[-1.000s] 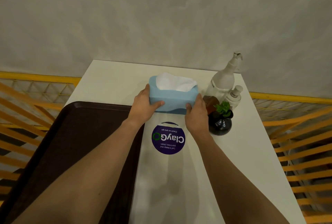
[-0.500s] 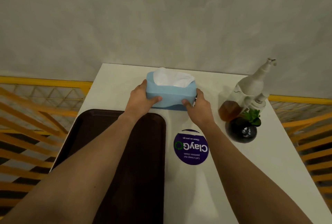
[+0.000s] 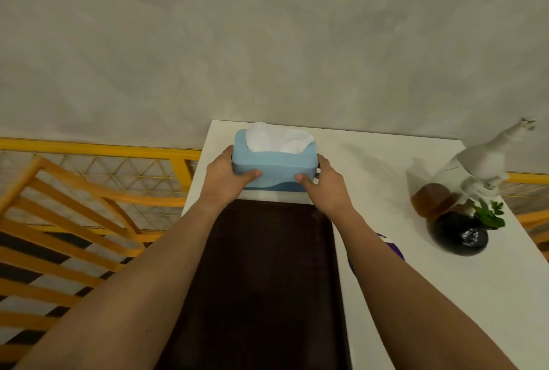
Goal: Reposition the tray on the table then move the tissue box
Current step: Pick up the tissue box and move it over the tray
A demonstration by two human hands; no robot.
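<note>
We see a light blue tissue box, white tissue poking up, at the table's far left corner, just beyond a dark brown tray along its left edge.

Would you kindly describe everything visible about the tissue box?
The tissue box is light blue with a darker blue wave along its base and rounded corners. White tissue puffs from its top opening. It sits upright near the white table's far left corner, just beyond the dark tray. The left hand and right hand grip its two ends.

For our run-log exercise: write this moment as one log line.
stage: moving tissue box | left hand, right hand: gripping its ends | tray: on table
</note>
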